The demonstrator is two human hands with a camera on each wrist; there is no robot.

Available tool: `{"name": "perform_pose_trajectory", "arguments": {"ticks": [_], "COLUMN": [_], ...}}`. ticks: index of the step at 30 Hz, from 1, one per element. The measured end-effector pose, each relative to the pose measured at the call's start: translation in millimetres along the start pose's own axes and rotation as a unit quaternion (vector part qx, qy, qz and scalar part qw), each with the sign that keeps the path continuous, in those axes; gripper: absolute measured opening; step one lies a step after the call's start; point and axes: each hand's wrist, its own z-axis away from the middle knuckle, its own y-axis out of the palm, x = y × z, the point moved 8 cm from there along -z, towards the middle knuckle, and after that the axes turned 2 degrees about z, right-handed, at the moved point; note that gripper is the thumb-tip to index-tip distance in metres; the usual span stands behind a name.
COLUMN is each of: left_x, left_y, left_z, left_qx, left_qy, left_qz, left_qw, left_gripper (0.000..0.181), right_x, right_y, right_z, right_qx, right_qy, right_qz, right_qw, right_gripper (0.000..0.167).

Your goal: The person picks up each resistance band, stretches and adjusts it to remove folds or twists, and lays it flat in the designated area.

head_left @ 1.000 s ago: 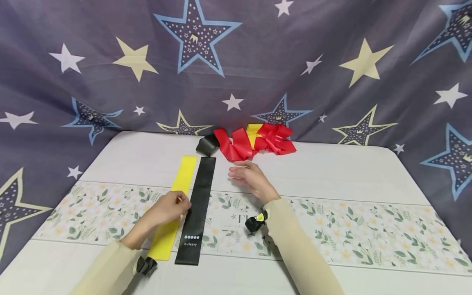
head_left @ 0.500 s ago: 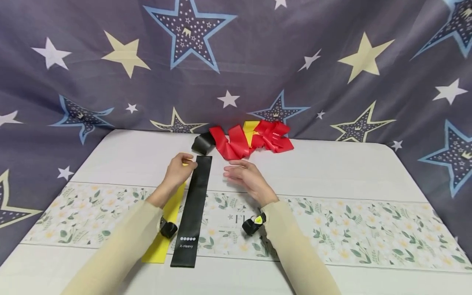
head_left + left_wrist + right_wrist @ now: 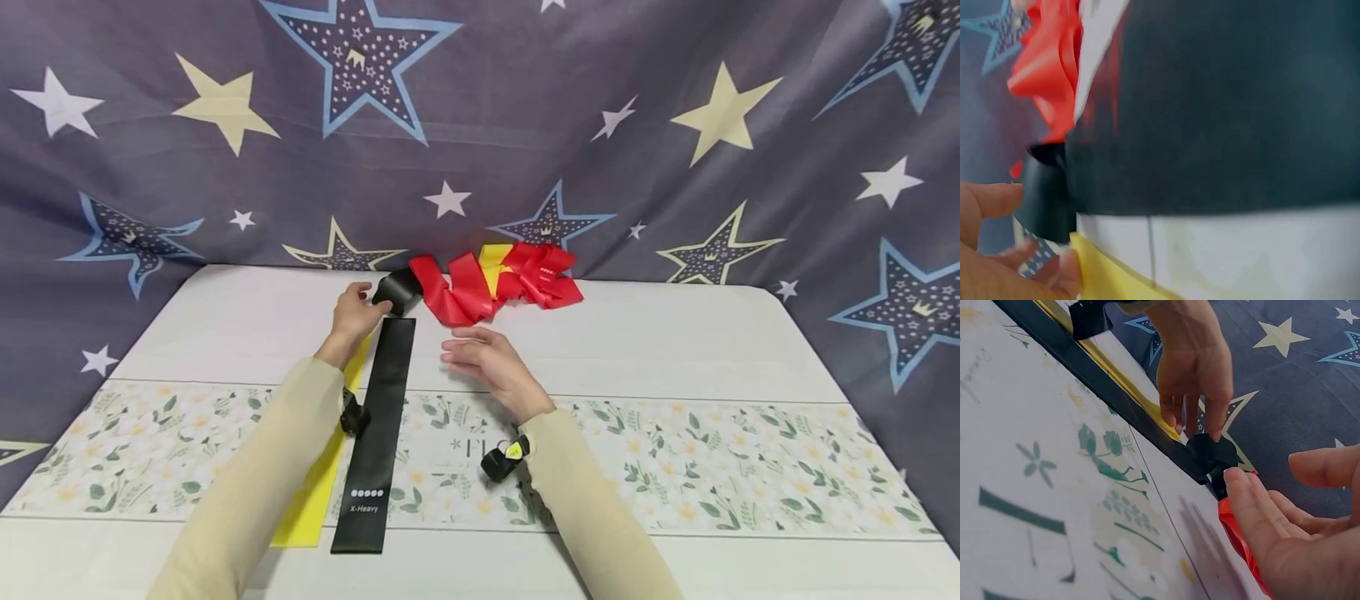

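My left hand [image 3: 355, 314] reaches to the far side, beside a crumpled black resistance band [image 3: 399, 291]. In the left wrist view its thumb and fingers are spread apart at either side of that black band [image 3: 1046, 194]; whether they touch it I cannot tell. Under the left arm a yellow resistance band [image 3: 311, 500] lies flat, partly hidden. Right of it is a flat black resistance band [image 3: 375, 425] printed "X-Heavy". My right hand [image 3: 491, 367] hovers over the table with relaxed, fairly straight fingers, holding nothing, in front of the heaped red resistance bands [image 3: 465, 292].
A second yellow band [image 3: 492, 262] shows among the red ones at the back edge. Behind the table hangs a dark curtain [image 3: 480, 125] with stars. A floral strip [image 3: 712, 467] crosses the white tabletop [image 3: 675, 342]. Cameras are strapped on both wrists.
My left hand has moved forward, from the middle of the flat yellow band past its far end to the crumpled black band. The right hand stays about where it was. The view shifts slightly.
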Motion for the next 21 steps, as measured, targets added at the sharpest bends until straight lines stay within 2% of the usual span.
{"name": "perform_pose_trajectory", "arguments": {"ticks": [5, 8, 13, 17, 21], "left_x": [4.9, -1.6, -27.8, -49.5, -67.9], "left_y": [-5.1, -6.4, -1.9, -0.6, -0.8], "left_z": [-9.9, -10.0, -6.9, -6.4, -3.5], "left_qx": [-0.010, -0.020, -0.028, -0.039, -0.054], "left_qy": [0.001, 0.025, 0.080, 0.110, 0.132], "left_qz": [0.007, 0.011, 0.033, 0.032, 0.051], "left_qw": [0.9999, 0.9994, 0.9959, 0.9927, 0.9885], "left_gripper": [0.030, 0.025, 0.025, 0.020, 0.019], "right_x": [0.4, -0.1, 1.2, 0.6, -0.9], "right_y": [-0.4, -0.1, 0.9, 1.6, 1.1], "right_z": [-0.6, -0.4, -0.3, -0.5, -1.2], "right_qx": [-0.003, -0.002, -0.001, -0.001, -0.003], "right_qy": [-0.004, -0.002, -0.002, -0.001, -0.006], "right_qz": [0.003, 0.004, 0.007, 0.009, 0.007], "right_qw": [1.0000, 1.0000, 1.0000, 1.0000, 1.0000], "right_gripper": [0.043, 0.042, 0.042, 0.042, 0.042]}}
